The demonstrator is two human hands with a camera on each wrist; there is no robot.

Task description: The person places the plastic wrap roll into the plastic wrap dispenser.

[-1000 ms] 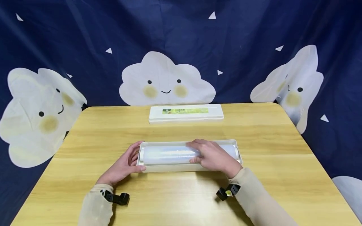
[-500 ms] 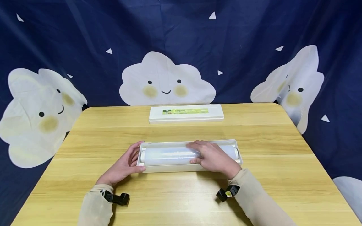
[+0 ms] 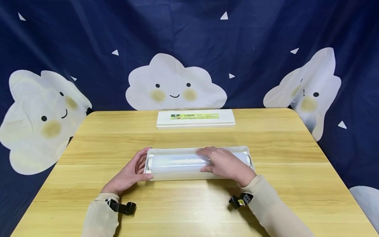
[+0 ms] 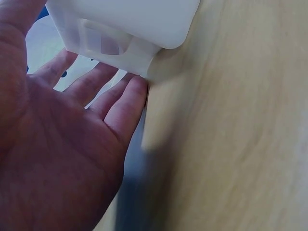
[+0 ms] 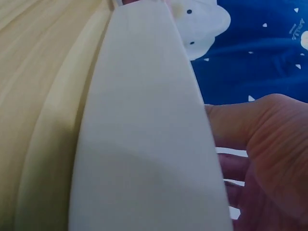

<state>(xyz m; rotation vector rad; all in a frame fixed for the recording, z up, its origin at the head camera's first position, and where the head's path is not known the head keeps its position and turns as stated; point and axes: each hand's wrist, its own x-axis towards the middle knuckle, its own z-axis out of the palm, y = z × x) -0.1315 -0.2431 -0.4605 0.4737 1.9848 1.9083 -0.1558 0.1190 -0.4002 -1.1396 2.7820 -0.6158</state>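
A long white box (image 3: 180, 177) lies across the wooden table with its top off. Inside sits a roll of clear plastic wrap (image 3: 174, 164), its left end beside a small white support. My left hand (image 3: 130, 172) holds the box's left end, thumb at the front corner and fingers behind; the left wrist view shows the fingertips at the box end (image 4: 130, 29). My right hand (image 3: 223, 164) grips the roll right of its middle, thumb in front and fingers over the top. In the right wrist view the front wall (image 5: 149, 120) hides part of that hand.
A white lid (image 3: 195, 125) with a green and yellow label lies near the table's back edge. Behind the table (image 3: 189, 207) hangs a dark blue curtain (image 3: 251, 49) with cloud prints. Each wrist wears a black camera strap.
The roll has sunk slightly lower in the box and shifted a little to the right, with its left support now showing. Both hands stay almost where they were.
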